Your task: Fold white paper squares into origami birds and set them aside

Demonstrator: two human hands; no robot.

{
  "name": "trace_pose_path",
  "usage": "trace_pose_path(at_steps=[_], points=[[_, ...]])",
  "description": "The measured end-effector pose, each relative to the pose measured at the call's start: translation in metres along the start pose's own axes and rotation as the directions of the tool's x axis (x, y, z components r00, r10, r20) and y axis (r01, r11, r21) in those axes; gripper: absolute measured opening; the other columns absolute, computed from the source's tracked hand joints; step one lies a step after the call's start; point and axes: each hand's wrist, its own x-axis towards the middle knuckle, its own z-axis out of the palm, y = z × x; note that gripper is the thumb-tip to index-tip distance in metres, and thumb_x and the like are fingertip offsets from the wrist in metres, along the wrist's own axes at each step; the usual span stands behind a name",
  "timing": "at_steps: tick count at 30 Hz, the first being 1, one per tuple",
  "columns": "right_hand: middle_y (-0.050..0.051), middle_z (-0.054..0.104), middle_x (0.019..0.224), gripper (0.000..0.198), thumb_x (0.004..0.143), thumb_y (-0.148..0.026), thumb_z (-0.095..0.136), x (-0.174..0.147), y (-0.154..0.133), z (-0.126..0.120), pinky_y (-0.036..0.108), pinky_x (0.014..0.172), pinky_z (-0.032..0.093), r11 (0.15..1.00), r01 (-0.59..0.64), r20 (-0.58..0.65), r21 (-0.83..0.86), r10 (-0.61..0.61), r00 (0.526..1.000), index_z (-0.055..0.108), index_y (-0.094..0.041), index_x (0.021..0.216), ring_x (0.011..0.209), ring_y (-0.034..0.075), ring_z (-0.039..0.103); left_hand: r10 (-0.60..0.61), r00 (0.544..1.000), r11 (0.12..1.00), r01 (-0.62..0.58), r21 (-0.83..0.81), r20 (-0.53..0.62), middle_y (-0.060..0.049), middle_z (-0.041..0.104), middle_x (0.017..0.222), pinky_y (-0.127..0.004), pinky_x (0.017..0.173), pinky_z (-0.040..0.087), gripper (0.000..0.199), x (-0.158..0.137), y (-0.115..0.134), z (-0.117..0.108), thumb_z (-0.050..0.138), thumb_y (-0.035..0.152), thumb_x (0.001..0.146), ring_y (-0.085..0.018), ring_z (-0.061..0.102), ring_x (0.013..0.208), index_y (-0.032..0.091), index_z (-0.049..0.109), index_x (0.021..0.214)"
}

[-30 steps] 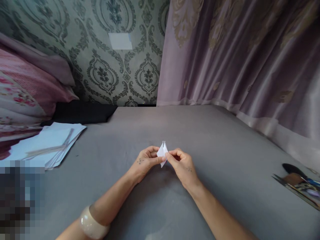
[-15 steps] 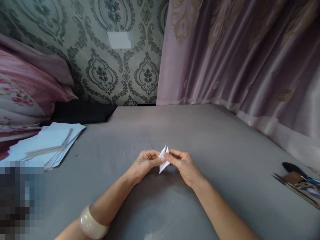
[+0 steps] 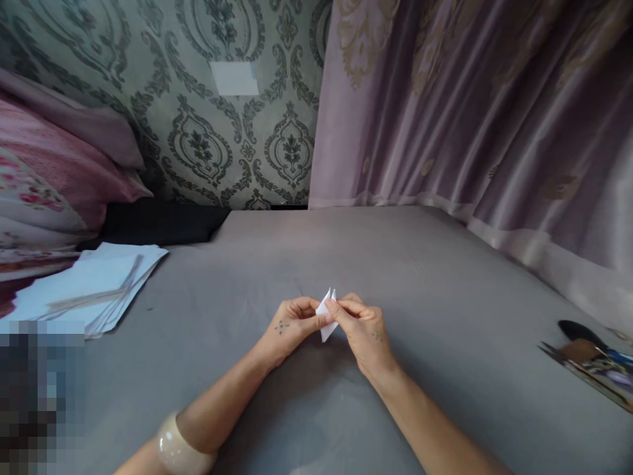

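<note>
A small piece of folded white paper [image 3: 325, 324] is held between my two hands over the grey sheet [image 3: 316, 257]. Two pointed tips stick up at its top and a single point hangs down at its bottom. My left hand [image 3: 295, 323] pinches it from the left, thumb across the front. From the right, my right hand [image 3: 363, 326] grips it with thumb and forefinger, the thumb pressed near the upper middle. The fingers behind the paper are partly hidden. A pale bangle [image 3: 180, 445] circles my left forearm.
To the left lies a stack of white paper sheets [image 3: 99, 277], beside a folded black cloth [image 3: 168, 221]. At the right edge is a tray of tools [image 3: 593, 369], with dark scissor-like blades. A pink curtain [image 3: 395, 119] and patterned wall [image 3: 247, 132] stand behind. A blurred patch covers the lower left.
Both hands and the folded paper have shifted slightly to the right. My right hand has turned a little, and the paper stands somewhat more upright.
</note>
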Motion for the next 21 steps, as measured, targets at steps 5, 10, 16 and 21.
trace_pose_path(at_steps=[5, 10, 16, 21], points=[[-0.002, 0.047, 0.065, 0.025, 0.075, -0.035, 0.069, 0.001, 0.001, -0.001, 0.027, 0.062, 0.034, 0.995, -0.045, 0.005, 0.091, 0.045, 0.999, 0.068, -0.02, 0.055, 0.065, 0.013, 0.045, -0.01, 1.0, 1.0, 0.01, 0.003, 0.024, -0.003, 0.07, 0.068, -0.022, 0.06, 0.043, 0.027, -0.001, 0.0, 0.001, 0.077, 0.041, 0.07, -0.011, 0.058, 0.059, 0.014, 0.073, 0.074], [-0.003, 0.042, 0.06, 0.032, 0.073, -0.037, 0.071, 0.005, -0.001, -0.006, 0.027, 0.06, 0.031, 0.965, -0.145, 0.098, 0.218, 0.126, 0.987, 0.061, -0.019, 0.049, 0.061, 0.011, 0.039, 0.016, 0.998, 1.0, -0.016, -0.012, 0.068, -0.003, 0.07, 0.068, -0.023, 0.067, 0.044, 0.024, -0.003, 0.004, -0.001, 0.074, 0.039, 0.074, -0.012, 0.059, 0.063, 0.015, 0.075, 0.074], [0.001, 0.059, 0.072, 0.022, 0.075, -0.042, 0.07, 0.006, -0.004, -0.005, 0.029, 0.071, 0.038, 0.963, -0.155, 0.179, 0.219, 0.116, 0.977, 0.074, -0.02, 0.07, 0.073, 0.015, 0.051, 0.009, 0.997, 1.0, -0.009, 0.003, 0.076, -0.004, 0.07, 0.071, -0.024, 0.068, 0.044, 0.024, -0.003, 0.007, -0.003, 0.074, 0.038, 0.073, -0.012, 0.06, 0.065, 0.014, 0.073, 0.073], [0.0, 0.053, 0.069, 0.026, 0.08, -0.039, 0.065, 0.004, 0.002, -0.003, 0.028, 0.067, 0.038, 0.999, 0.044, 0.002, 0.023, -0.044, 0.999, 0.071, -0.021, 0.063, 0.07, 0.014, 0.05, -0.008, 0.997, 0.997, 0.013, -0.077, 0.073, -0.002, 0.07, 0.075, -0.023, 0.064, 0.045, 0.03, 0.001, -0.003, 0.002, 0.083, 0.035, 0.062, -0.012, 0.061, 0.066, 0.014, 0.069, 0.079]])
